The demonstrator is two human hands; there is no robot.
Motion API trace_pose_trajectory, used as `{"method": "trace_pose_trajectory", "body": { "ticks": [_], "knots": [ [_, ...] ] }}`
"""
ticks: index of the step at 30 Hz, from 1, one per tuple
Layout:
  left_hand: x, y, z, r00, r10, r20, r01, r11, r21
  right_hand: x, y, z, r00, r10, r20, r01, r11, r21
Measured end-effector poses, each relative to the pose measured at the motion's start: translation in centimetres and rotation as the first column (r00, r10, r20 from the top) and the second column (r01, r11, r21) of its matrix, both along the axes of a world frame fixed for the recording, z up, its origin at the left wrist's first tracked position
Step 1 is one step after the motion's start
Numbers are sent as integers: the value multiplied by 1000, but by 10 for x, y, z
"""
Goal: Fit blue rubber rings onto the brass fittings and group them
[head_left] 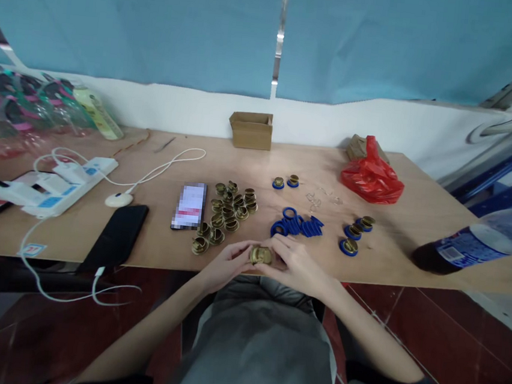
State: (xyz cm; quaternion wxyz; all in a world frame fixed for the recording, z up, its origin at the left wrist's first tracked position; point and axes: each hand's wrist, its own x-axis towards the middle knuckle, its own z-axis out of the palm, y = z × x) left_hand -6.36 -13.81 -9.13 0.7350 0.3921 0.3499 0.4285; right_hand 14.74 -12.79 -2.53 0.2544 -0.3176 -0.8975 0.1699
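At the table's front edge, my left hand (231,266) and my right hand (295,264) hold one brass-coloured round metal fitting (261,255) between their fingertips. A group of several similar brass-coloured fittings (231,209) lies just beyond my left hand. Past my right hand is a pile of blue rings (296,223). More fittings sit with blue rings around their bases: two farther back, including one fitting (278,182), and several at the right, including another fitting (349,246). Whether the held fitting has a ring on it is hidden by my fingers.
A lit phone (189,205), a dark phone (116,238) and a white power strip (70,186) with cables are at left. A cardboard box (251,132) stands at the back. At right are a red plastic bag (372,176) and a cola bottle (472,246). Clear bottles (23,112) crowd the back left.
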Motion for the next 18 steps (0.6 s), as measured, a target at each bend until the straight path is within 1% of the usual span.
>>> {"method": "trace_pose_trajectory", "body": {
  "ticks": [3, 6, 9, 12, 15, 18],
  "knots": [
    [1, -1, -4, 998, -25, 56, 27, 999, -36, 1, -3, -13, 999, -13, -53, 10, 998, -58],
    [1, -1, -4, 998, -27, 59, 29, 999, -32, 2, -5, -15, 991, -28, -129, 13, 994, -112],
    [1, -1, 0, 996, -40, 78, 40, 999, -5, 2, -9, -16, 980, -57, -192, 29, 989, -145],
    [2, -1, 3, 996, -10, 85, 9, 1000, 4, 1, -15, -22, 956, -100, -277, 57, 986, -157],
    [4, 0, 4, 996, 40, 83, -39, 999, -14, 0, -18, -31, 921, -153, -358, 111, 984, -136],
    [5, 0, 5, 989, 96, 110, -91, 995, -46, 5, -16, -36, 880, -250, -403, 230, 968, -100]
  ]
}}
